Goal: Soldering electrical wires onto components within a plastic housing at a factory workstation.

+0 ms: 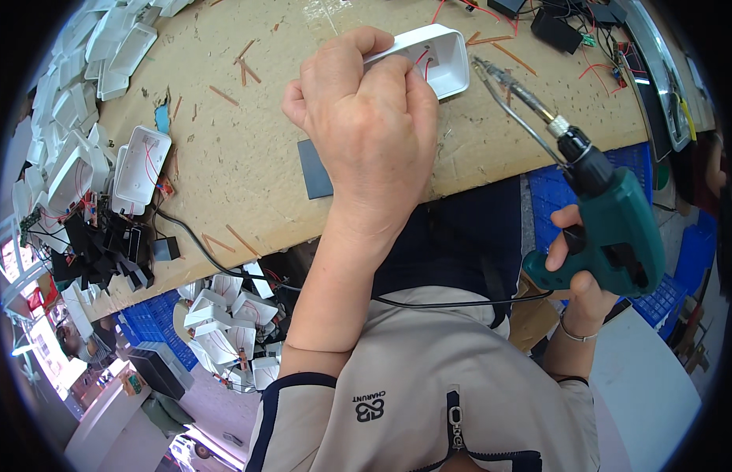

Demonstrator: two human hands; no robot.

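My left hand [370, 118] is closed round the rim of a white plastic box [452, 67] at the far middle of the table. Two thin red wires show inside the box, and its near side is hidden by my fingers. At the right, my right hand [590, 299] grips the handle of a green soldering gun [627, 224], fingers at its trigger. The gun's metal tip and thin curved feed tube point up and left, a little to the right of the box and apart from it. A dark flat square piece [315, 169] lies beside my left wrist.
White boxes [126, 59] pile up at the far left, with black parts [118, 252] nearer me. More wired boxes [224, 322] sit below the table edge. A black cable [460, 303] crosses before my body. Black modules [556, 31] and wires lie far right; brown sticks [224, 96] are scattered about.
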